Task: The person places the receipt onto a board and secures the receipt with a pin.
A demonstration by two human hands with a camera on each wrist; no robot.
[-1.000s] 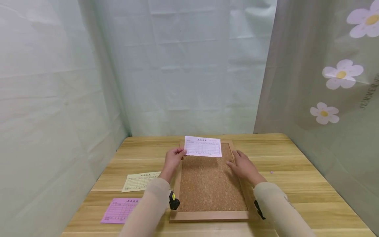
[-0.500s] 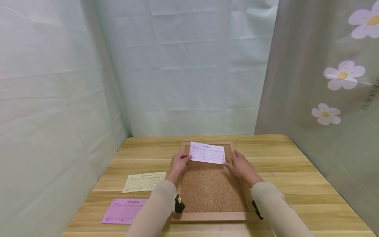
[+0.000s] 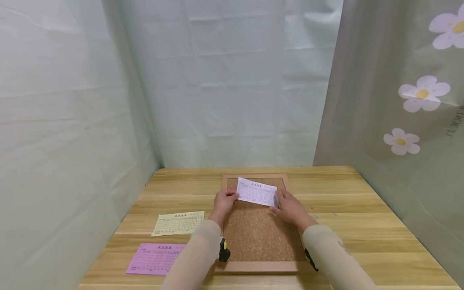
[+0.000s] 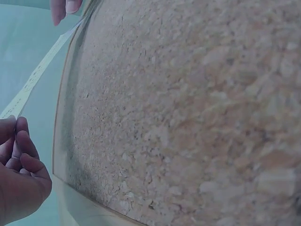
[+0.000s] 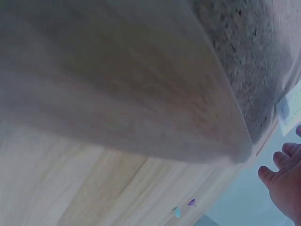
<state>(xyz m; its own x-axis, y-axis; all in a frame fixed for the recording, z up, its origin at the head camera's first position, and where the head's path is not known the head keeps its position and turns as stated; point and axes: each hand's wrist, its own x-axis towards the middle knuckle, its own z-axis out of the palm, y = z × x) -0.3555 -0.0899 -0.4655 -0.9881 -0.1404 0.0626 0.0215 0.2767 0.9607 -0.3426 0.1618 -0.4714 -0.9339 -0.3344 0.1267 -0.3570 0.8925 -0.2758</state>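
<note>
A pale lilac printed form (image 3: 255,191) is held over the far end of a wood-framed cork board (image 3: 262,235). My left hand (image 3: 224,204) pinches the form's left edge between thumb and fingertips; in the left wrist view the slip (image 4: 36,77) appears almost edge-on, sloping away from that hand (image 4: 23,181). At the form's right end is my right hand (image 3: 291,208), fingers extended over the board's right frame and thumb close to the lower corner. The right wrist view shows those fingers (image 5: 281,160) loosely spread beside the paper (image 5: 290,107).
Left of the board, a yellow form (image 3: 177,223) and a magenta form (image 3: 156,259) lie on the wooden table (image 3: 362,245). A few small push pins, one teal (image 5: 176,212) and one purple (image 5: 192,202), lie to the right. Pale curtains (image 3: 232,88) enclose the table.
The form has come down and to the right over the board, tilting lower at its right end. My right hand has moved left to its edge. More pins show right of the board.
</note>
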